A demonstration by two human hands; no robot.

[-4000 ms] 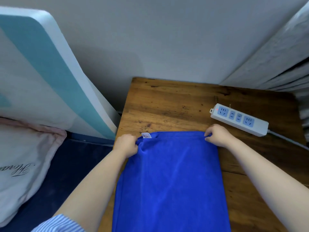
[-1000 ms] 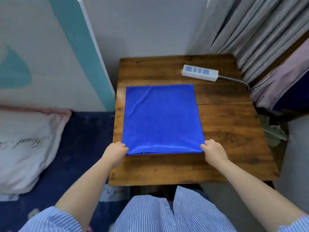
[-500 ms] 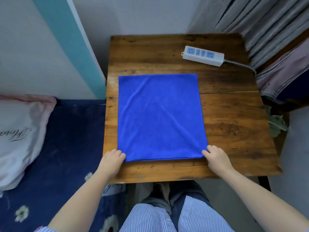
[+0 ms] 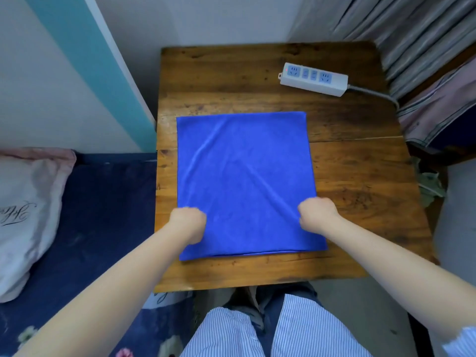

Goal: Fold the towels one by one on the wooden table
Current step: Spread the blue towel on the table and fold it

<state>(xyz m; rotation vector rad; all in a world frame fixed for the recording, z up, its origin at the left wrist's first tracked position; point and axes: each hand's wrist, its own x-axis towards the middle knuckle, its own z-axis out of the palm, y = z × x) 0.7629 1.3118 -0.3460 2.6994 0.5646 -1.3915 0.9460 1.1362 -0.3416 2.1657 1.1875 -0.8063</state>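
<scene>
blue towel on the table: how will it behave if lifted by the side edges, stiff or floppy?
Likely floppy: the blue towel shows soft diagonal creases running toward the hands, left hand and right hand, so it should sag between them. Probably light, since it lies thin and flat. On the smooth wooden table it may slide or bunch when pushed.

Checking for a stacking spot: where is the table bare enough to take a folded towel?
Bare wood on the wooden table lies right of the blue towel, below the white power strip, and in the far left corner behind the towel. Crowded: the far right corner, and the narrow strips along the table's left and near edges, where the left hand and right hand rest.
</scene>
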